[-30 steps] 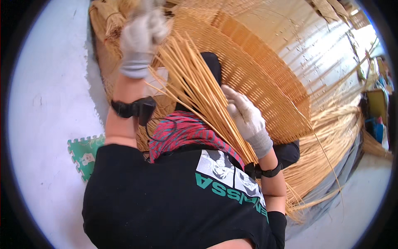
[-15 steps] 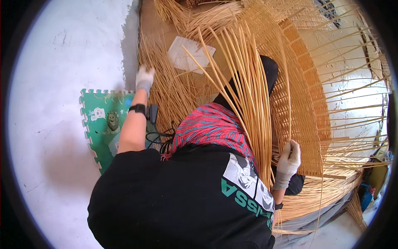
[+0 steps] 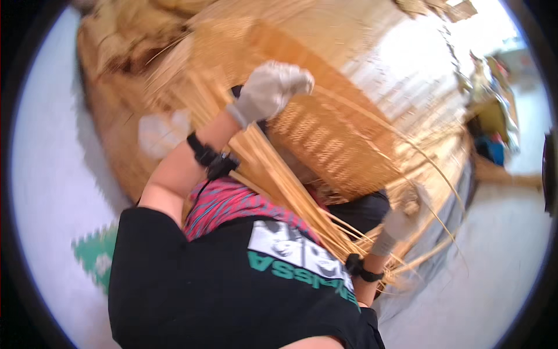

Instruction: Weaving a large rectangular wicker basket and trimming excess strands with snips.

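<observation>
Pale floor (image 3: 43,192) is spreading beside a green foam mat (image 3: 93,253); bright light (image 3: 491,23) is glaring well to its right.

1. The room was bright; the strongest light stood at the upper right, where the view was almost pure white.
2. Strong glare lay on the floor (image 3: 404,61) near there, hiding its details.
3. Motion blur smeared the right hand (image 3: 408,212) and the bundle of rods (image 3: 285,183); the left hand (image 3: 268,92) looked somewhat clearer.
4. Fisheye distortion curved the outer parts, and 1 dark round border, with bluish fringe, covered the corners.
</observation>
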A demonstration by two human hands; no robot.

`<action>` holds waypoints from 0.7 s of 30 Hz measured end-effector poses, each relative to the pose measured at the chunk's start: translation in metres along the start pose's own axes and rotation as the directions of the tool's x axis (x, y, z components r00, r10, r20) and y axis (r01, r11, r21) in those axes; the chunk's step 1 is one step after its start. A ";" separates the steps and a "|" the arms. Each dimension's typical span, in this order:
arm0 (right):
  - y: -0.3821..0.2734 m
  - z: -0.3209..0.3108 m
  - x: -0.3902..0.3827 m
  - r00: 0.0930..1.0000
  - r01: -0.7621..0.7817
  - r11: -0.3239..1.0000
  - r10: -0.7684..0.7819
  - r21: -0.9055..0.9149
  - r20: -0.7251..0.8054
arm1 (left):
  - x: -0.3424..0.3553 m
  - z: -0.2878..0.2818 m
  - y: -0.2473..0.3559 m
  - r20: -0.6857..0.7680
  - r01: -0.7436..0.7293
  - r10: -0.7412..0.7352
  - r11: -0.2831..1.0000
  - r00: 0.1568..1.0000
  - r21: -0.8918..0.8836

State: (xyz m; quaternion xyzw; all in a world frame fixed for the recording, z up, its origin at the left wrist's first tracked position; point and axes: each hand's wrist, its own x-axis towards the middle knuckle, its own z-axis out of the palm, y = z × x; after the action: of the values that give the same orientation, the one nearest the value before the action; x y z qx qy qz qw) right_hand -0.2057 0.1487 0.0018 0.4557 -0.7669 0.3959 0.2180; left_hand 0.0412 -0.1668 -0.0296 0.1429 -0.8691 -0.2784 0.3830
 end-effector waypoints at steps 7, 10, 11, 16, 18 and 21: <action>0.047 0.033 -0.015 0.878 -0.475 0.430 0.168 0.768 0.449 | 0.021 0.157 0.036 0.733 0.524 -0.116 0.773 0.670 -0.357; 0.090 0.022 0.000 0.739 -0.531 0.352 0.638 0.771 0.217 | 0.023 0.165 0.009 0.437 0.512 -0.373 0.818 0.818 -0.261; 0.102 0.019 0.001 0.694 -0.454 0.287 0.708 0.844 0.133 | 0.021 0.168 0.004 0.474 0.550 -0.419 0.817 0.774 -0.176; 0.144 0.041 -0.030 0.569 -0.596 0.185 0.784 0.781 0.249 | 0.005 0.192 0.003 0.408 0.483 -0.417 0.873 0.812 -0.068; 0.153 0.059 -0.041 0.564 -0.570 0.053 0.750 0.820 0.344 | 0.009 0.195 0.007 0.426 0.464 -0.447 0.883 0.787 0.069; 0.164 0.079 -0.044 0.518 -0.598 0.012 0.768 0.801 0.376 | 0.032 0.185 0.008 0.545 0.706 -0.565 0.705 0.620 -0.073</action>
State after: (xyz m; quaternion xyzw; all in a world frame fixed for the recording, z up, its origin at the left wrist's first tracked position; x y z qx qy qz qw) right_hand -0.3253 0.1530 -0.1425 0.0293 -0.5421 0.8141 -0.2061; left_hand -0.1183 -0.1061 -0.1083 0.3141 -0.7777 -0.5428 0.0441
